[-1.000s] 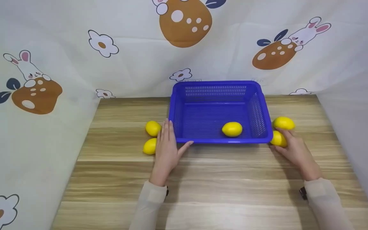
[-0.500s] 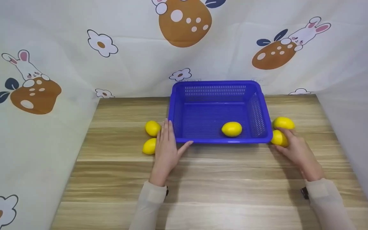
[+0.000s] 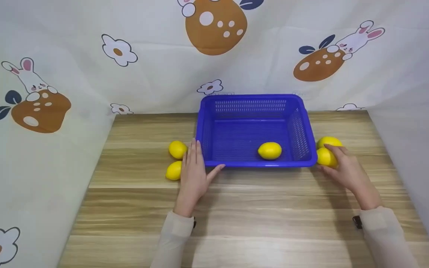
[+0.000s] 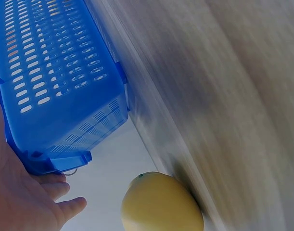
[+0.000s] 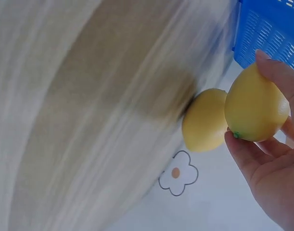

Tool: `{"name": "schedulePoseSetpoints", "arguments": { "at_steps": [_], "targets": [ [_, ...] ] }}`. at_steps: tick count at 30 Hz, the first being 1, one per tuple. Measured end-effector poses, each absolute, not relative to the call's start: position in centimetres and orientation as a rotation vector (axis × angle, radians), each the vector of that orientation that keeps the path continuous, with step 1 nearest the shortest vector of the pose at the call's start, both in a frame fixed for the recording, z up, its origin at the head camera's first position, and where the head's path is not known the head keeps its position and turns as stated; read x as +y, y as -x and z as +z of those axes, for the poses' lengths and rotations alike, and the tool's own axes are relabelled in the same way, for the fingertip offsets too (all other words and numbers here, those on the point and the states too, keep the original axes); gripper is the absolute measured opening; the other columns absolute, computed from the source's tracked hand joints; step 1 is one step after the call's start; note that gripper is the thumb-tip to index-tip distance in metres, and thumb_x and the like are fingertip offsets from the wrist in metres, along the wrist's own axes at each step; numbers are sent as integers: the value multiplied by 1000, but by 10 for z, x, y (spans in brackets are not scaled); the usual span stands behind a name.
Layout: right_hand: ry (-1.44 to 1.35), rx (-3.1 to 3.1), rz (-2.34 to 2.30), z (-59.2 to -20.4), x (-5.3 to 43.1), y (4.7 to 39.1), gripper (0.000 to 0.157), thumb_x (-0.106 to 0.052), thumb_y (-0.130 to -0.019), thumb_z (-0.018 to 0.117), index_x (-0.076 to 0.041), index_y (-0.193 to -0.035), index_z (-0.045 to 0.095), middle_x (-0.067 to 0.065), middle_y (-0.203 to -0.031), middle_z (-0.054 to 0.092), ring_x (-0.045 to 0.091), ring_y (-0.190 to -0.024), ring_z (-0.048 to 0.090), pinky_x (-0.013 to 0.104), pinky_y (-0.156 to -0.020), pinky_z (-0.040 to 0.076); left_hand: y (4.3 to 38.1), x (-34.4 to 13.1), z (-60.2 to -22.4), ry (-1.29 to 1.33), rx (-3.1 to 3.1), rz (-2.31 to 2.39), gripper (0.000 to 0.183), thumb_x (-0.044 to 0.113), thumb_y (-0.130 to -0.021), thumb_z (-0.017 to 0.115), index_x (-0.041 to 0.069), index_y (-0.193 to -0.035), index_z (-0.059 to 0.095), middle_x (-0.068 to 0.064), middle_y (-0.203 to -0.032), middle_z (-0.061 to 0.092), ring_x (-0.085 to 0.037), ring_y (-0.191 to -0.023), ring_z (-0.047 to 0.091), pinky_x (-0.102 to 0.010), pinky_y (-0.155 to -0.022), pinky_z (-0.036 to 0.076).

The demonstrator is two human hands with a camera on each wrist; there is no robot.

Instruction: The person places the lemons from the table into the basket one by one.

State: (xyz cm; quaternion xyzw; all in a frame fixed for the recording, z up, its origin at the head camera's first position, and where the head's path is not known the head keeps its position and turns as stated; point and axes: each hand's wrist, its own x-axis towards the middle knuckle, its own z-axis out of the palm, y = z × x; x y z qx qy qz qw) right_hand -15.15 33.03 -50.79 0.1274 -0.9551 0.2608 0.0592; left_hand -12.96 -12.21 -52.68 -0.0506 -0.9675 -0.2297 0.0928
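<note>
A blue plastic basket [image 3: 251, 163] stands at the back of the table with one lemon [image 3: 270, 150] inside, toward its front right. My left hand [image 3: 195, 173] lies with straight fingers along the basket's front left corner, thumb on the front rim. At the right side, my right hand [image 3: 348, 171] pinches a lemon [image 5: 256, 103] between thumb and fingers, held off the table in the right wrist view. Behind it another lemon [image 5: 204, 120] sits on the table, partly hidden in the head view.
Left of the basket lie two lemons, a rear one [image 3: 177, 149] and a front one [image 3: 173, 170] partly covered by my left hand. A patterned cloth [image 3: 155, 74] hangs behind the wooden table [image 3: 259, 216] and along both sides.
My right hand has lifted the nearer right lemon slightly off the table, and the wrist has shifted a little to the right. The left hand and basket have stayed put.
</note>
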Motion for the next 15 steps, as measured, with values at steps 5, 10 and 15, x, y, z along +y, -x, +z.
{"name": "schedulePoseSetpoints", "arguments": {
  "at_steps": [5,10,15],
  "targets": [
    [-385,-2889,816,-499,330,153,69,-6,-86,86,10,-144,52,43,-135,55,62,-112,60,77,-94,50,130,-122,-526,143,-2882,-678,110,68,-97,61,-10,-164,20,-28,-172,20,-40,-159,25,-56,-131,21],
    [-407,-2844,822,-491,329,157,67,-4,-85,87,10,-142,54,42,-131,57,60,-110,60,76,-93,50,130,-122,-525,145,-2885,-668,110,67,-97,62,-10,-163,20,-28,-172,20,-41,-159,26,-56,-131,22],
    [-421,-2820,829,-482,327,161,67,0,-84,86,11,-141,55,42,-131,57,61,-113,58,76,-96,49,130,-122,-525,146,-2884,-669,111,67,-96,62,-10,-164,20,-28,-173,19,-42,-159,27,-57,-130,22]
  ]
}}
